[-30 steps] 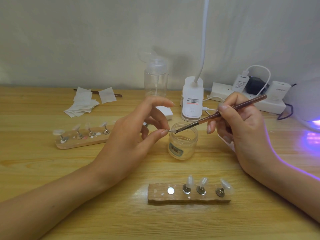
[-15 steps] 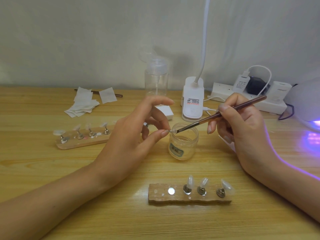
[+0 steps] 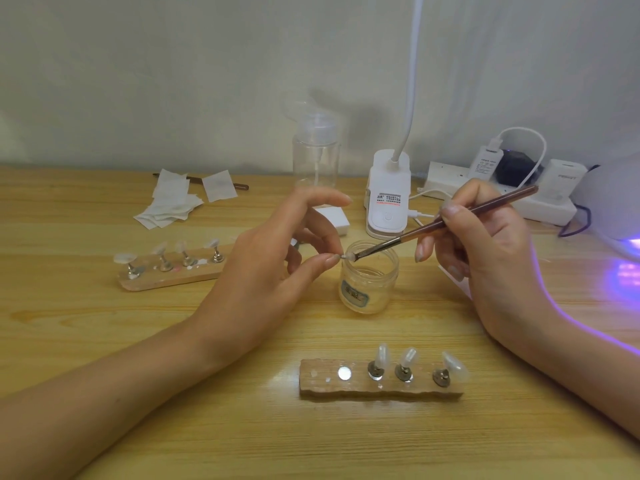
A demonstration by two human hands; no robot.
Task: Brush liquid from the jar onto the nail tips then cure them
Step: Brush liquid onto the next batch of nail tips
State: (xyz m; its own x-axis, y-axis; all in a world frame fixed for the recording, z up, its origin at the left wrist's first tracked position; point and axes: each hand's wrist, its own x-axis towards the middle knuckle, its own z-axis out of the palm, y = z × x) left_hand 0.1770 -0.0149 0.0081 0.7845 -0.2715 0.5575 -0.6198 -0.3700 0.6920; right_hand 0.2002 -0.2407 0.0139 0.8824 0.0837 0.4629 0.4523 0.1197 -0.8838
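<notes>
My left hand [image 3: 277,268] pinches a small nail tip [image 3: 349,256] between thumb and middle finger, just above the rim of an open clear jar [image 3: 369,280]. My right hand [image 3: 485,251] grips a thin brown brush [image 3: 446,221] like a pen, and its bristles touch the nail tip. A wooden holder [image 3: 379,384] near me carries three nail tips on metal stands, with one bare round magnet at its left. A second wooden holder [image 3: 173,268] with several nail tips lies at the left.
A purple-glowing curing lamp [image 3: 620,216] sits at the right edge. Behind the jar stand a clear pump bottle [image 3: 315,157], a white desk lamp base [image 3: 388,199] and a power strip [image 3: 502,188] with chargers. White wipes [image 3: 176,199] lie at the back left.
Both hands stay almost still; the brush tip shifts only slightly on the nail tip over the jar.
</notes>
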